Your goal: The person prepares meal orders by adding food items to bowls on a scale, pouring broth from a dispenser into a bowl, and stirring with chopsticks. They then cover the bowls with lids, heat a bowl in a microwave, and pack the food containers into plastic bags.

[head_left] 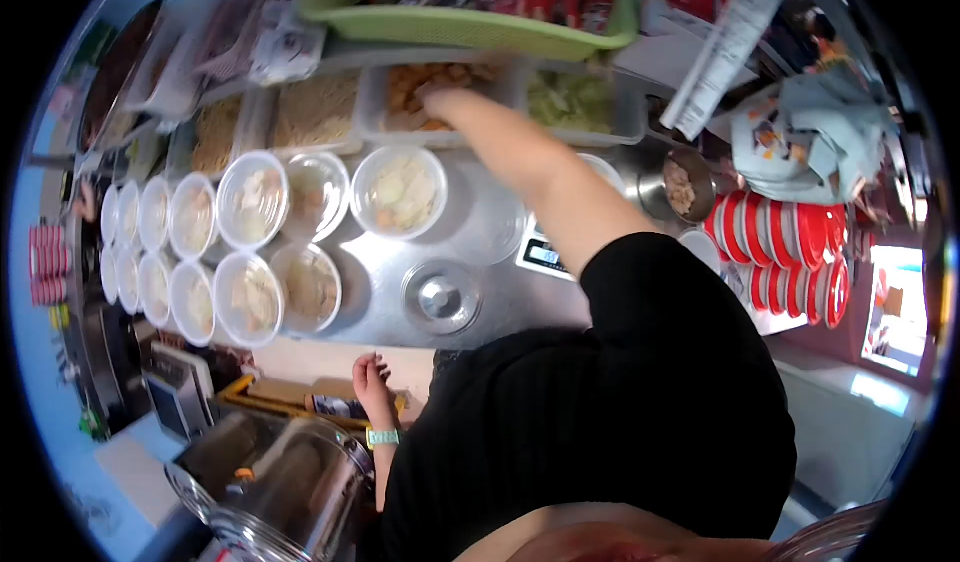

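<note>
My right hand (437,94) reaches into a clear container (372,102) of orange-brown cubed food (405,87); its fingers are blurred and partly hidden among the pieces. Below my left side, beneath the counter's front edge, my left hand (370,374) hangs with its fingers curled and nothing visible in them. A round white bowl (400,192) holding pale food stands just in front of the cubed-food container. A metal lid with a knob (441,297) lies on the steel counter (375,307). Right of the cubes is a tub of green chopped vegetable (570,100).
Two rows of filled bowls (253,199) line the counter's left. Noodle tubs (315,112) stand behind them. A digital scale (543,255) is beneath my right arm. Further right are a metal bowl (680,184) and red-and-white stacks (775,230). A green basket (470,30) sits behind.
</note>
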Tool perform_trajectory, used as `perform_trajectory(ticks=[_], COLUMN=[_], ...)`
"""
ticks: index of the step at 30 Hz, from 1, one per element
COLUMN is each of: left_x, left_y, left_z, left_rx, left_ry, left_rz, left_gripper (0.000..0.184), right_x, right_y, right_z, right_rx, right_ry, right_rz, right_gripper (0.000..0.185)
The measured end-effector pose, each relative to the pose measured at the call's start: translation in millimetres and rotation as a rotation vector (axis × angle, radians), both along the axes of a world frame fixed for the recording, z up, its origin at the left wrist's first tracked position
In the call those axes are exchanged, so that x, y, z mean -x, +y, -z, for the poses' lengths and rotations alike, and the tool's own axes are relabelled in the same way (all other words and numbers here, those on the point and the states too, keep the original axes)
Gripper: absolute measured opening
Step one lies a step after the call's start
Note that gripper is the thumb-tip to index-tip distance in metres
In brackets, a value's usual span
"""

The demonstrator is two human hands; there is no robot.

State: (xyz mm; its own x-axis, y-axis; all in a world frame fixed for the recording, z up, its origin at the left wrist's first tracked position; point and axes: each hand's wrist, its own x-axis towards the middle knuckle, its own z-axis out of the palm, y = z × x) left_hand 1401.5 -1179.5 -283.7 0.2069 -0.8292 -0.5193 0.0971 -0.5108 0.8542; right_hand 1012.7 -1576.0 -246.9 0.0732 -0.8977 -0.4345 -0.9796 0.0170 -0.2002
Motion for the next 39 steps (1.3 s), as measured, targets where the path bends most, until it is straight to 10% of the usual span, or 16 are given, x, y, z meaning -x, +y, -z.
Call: perform_trajectory(ticks=[21, 28, 30, 33, 39], left_x=[12, 19, 22, 26, 27], left_y=[-7, -15, -22, -30, -35], left_z=[-9, -6, -6, -8, -3], left_rx=[-0.046, -0.012, -0.018, 0.018, 0.044], left_ry=[-0.015, -0.031, -0.004, -0.026, 0.015], left_rz=[0.028, 0.106, 0.129, 0.188, 0.202], left_gripper=[0.015, 0.013, 0.013, 0.013, 0.013], right_x=[3, 52, 60, 88, 148], right_y=[-3, 61, 102, 114, 257], right_z=[24, -30, -85, -62, -81], right_rx=[0.336, 0.612, 0.218, 0.333, 0.281], right_ry=[-0.163, -0.589, -1.049, -1.355, -1.189], right_rz=[0.132, 0.297, 0.747, 0.878, 0.856], right_gripper=[0.038, 0.035, 0.045, 0.044, 0.036])
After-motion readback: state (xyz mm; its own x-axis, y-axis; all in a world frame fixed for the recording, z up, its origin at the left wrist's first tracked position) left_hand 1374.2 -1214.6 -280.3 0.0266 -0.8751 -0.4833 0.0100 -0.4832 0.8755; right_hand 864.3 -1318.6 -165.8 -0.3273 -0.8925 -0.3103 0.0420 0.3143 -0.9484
